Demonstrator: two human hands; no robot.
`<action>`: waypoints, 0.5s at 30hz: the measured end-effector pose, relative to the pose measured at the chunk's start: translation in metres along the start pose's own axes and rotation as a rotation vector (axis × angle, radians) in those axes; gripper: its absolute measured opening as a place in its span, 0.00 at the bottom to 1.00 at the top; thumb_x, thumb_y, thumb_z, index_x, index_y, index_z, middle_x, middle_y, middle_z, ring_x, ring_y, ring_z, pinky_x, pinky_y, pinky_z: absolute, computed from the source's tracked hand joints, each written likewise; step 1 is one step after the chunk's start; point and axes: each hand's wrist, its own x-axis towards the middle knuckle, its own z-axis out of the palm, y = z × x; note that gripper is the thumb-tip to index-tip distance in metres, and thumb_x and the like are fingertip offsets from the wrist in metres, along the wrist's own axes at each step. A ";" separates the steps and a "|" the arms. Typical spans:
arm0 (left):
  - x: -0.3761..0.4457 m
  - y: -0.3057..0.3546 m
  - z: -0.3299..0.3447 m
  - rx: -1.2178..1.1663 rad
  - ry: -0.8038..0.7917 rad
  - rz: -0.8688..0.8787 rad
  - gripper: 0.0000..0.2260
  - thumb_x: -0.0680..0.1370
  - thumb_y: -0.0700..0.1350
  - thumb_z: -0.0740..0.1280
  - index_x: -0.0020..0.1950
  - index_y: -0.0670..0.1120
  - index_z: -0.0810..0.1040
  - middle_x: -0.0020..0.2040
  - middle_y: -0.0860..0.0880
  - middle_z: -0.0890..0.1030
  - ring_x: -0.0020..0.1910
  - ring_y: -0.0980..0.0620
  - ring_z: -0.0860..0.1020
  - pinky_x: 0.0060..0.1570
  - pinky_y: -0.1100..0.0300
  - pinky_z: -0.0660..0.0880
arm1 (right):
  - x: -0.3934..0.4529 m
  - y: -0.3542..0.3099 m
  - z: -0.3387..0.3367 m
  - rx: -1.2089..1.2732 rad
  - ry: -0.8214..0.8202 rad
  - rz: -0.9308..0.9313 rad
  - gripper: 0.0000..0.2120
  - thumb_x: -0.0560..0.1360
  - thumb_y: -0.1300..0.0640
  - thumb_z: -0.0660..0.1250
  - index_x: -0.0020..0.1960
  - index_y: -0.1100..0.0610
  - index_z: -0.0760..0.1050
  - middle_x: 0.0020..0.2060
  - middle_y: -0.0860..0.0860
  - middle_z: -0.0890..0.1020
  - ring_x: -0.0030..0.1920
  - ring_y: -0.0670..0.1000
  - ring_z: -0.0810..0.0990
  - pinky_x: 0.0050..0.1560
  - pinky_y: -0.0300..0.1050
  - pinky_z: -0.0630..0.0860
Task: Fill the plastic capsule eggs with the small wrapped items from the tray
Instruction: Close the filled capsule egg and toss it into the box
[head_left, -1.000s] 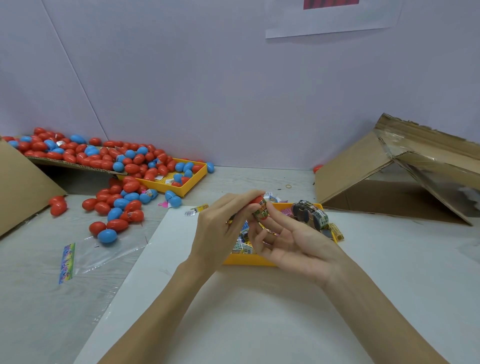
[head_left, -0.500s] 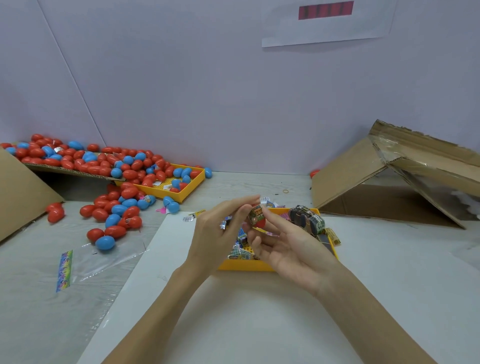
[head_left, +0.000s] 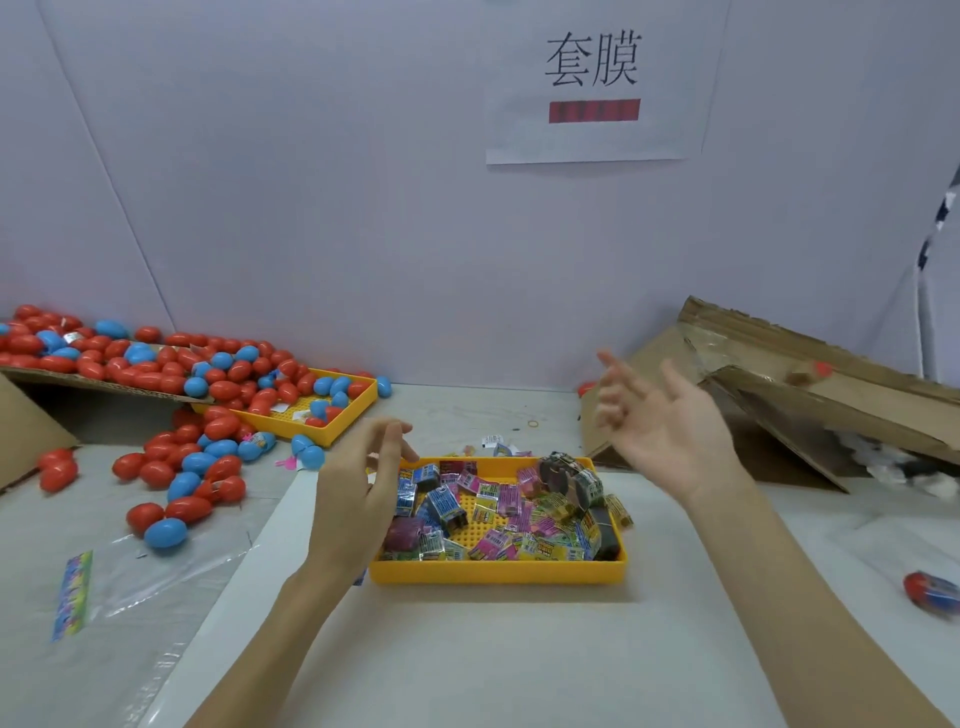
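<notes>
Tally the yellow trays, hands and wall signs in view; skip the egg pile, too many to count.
Yellow trays: 2, the near tray holding wrapped items, the far tray holding eggs
Hands: 2, left hand and right hand, both empty
Wall signs: 1, the paper sign
Total: 5

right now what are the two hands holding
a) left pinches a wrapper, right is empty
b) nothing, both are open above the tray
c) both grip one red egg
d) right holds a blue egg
b: the left hand and the right hand both show spread, empty fingers over the yellow tray of wrapped items.
</notes>
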 end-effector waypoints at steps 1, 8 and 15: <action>0.001 -0.004 0.001 0.022 -0.018 -0.024 0.09 0.85 0.49 0.60 0.55 0.49 0.79 0.40 0.55 0.83 0.43 0.57 0.81 0.39 0.71 0.74 | -0.003 0.011 -0.005 -0.045 -0.015 0.043 0.29 0.85 0.42 0.53 0.70 0.62 0.76 0.41 0.53 0.78 0.36 0.48 0.74 0.37 0.39 0.71; 0.013 -0.042 -0.016 0.229 -0.022 -0.255 0.09 0.84 0.44 0.63 0.63 0.45 0.75 0.45 0.52 0.81 0.44 0.55 0.79 0.41 0.67 0.73 | -0.011 0.072 -0.008 -0.255 -0.075 0.135 0.23 0.84 0.47 0.59 0.57 0.63 0.85 0.38 0.53 0.79 0.34 0.48 0.76 0.33 0.41 0.77; 0.024 -0.090 -0.051 0.889 -0.054 -0.301 0.17 0.84 0.47 0.61 0.71 0.41 0.72 0.68 0.41 0.73 0.66 0.44 0.69 0.67 0.53 0.67 | -0.012 0.093 -0.004 -0.430 -0.059 0.167 0.23 0.84 0.47 0.58 0.52 0.61 0.87 0.37 0.54 0.81 0.33 0.48 0.79 0.33 0.40 0.79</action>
